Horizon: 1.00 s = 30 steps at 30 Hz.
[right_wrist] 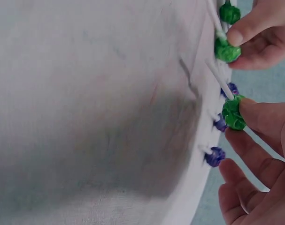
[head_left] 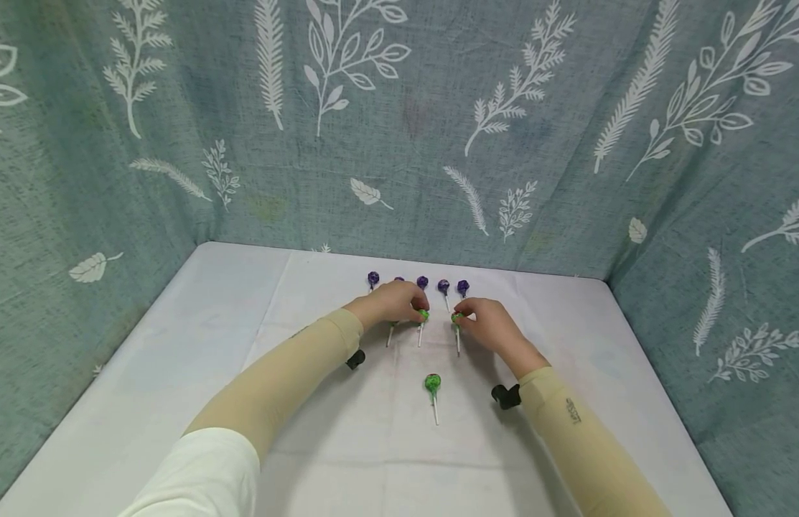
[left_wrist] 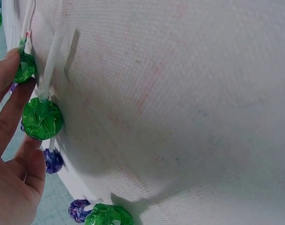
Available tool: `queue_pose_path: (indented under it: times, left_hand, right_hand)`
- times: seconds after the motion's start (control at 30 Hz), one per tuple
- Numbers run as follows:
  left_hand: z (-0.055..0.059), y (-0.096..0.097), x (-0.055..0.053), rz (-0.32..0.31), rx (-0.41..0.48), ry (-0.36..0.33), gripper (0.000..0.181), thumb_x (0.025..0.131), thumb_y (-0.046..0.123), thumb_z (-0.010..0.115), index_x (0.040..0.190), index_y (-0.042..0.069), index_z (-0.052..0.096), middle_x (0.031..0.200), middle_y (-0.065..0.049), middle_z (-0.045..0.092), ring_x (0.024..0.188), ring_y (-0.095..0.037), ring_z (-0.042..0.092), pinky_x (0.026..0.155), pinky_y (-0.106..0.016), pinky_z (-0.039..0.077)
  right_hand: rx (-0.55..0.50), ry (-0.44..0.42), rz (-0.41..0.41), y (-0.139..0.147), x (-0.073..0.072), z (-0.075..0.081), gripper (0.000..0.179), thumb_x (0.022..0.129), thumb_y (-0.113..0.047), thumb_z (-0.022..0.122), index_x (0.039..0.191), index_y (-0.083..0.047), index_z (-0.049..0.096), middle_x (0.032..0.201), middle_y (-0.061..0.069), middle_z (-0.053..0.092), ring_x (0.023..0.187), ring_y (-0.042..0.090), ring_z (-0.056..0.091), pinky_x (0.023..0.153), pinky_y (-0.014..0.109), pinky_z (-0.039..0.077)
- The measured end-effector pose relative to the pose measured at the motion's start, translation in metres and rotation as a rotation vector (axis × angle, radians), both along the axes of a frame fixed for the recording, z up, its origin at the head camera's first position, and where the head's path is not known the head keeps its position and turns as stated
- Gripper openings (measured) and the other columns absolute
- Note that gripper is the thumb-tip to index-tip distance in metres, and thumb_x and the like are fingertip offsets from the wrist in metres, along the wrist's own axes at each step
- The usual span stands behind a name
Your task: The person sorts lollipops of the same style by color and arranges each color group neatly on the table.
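My left hand (head_left: 394,300) pinches the green-wrapped head of a lollipop (left_wrist: 26,68) between thumb and finger, its white stick pointing toward me. To its right, my right hand (head_left: 494,327) pinches a second green lollipop (right_wrist: 234,113) the same way. Close beside the left hand, another green lollipop (left_wrist: 42,119) lies partly hidden from the head view by that hand. One more green lollipop (head_left: 433,383) lies nearer to me, apart from both hands. Beyond the hands, several purple lollipops (head_left: 444,286) form a row, some partly covered by the left hand.
White cloth (head_left: 347,459) covers the table. A grey-green curtain (head_left: 412,187) with white leaf prints stands along the back and both sides. Dark wrist-camera mounts (head_left: 506,396) show under the forearms. A further green lollipop (left_wrist: 109,214) appears at the left wrist view's lower edge.
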State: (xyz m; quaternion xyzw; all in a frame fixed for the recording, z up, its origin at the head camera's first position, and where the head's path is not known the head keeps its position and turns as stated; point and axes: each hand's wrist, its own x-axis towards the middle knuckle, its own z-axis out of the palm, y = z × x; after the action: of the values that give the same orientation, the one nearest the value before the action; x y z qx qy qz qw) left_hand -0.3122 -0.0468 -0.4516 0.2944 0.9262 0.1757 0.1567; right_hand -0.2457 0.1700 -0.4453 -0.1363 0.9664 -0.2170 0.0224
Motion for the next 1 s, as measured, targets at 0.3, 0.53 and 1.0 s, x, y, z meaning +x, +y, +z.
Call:
queue_pose_path:
  times: [0.3, 0.53, 1.0]
  left_hand:
    - [0.003, 0.000, 0.002, -0.006, 0.003, -0.010, 0.024, 0.078, 0.037, 0.069, 0.100, 0.028, 0.065, 0.095, 0.012, 0.060, 0.089, -0.006, 0.054, 0.081, -0.033, 0.043]
    - [0.001, -0.001, 0.000, -0.002, 0.019, -0.019, 0.022, 0.078, 0.037, 0.069, 0.098, 0.030, 0.064, 0.093, 0.014, 0.059, 0.088, -0.005, 0.053, 0.079, -0.032, 0.044]
    - [0.001, 0.000, 0.001, 0.006, 0.017, 0.006, 0.020, 0.078, 0.037, 0.070, 0.096, 0.030, 0.065, 0.091, 0.015, 0.060, 0.087, -0.005, 0.054, 0.080, -0.033, 0.044]
  right_hand:
    - [0.008, -0.068, -0.034, -0.001, -0.010, -0.007, 0.024, 0.085, -0.026, 0.063, 0.107, -0.015, 0.065, 0.099, 0.001, 0.063, 0.096, 0.019, 0.057, 0.081, 0.037, 0.045]
    - [0.030, -0.079, -0.058, -0.005, -0.014, -0.013, 0.026, 0.086, -0.027, 0.062, 0.109, -0.015, 0.065, 0.099, 0.000, 0.063, 0.094, 0.018, 0.056, 0.080, 0.036, 0.045]
    - [0.006, 0.046, -0.007, -0.001, 0.000, 0.001, 0.030, 0.086, -0.028, 0.061, 0.113, -0.015, 0.064, 0.111, 0.004, 0.059, 0.106, 0.024, 0.052, 0.088, 0.041, 0.041]
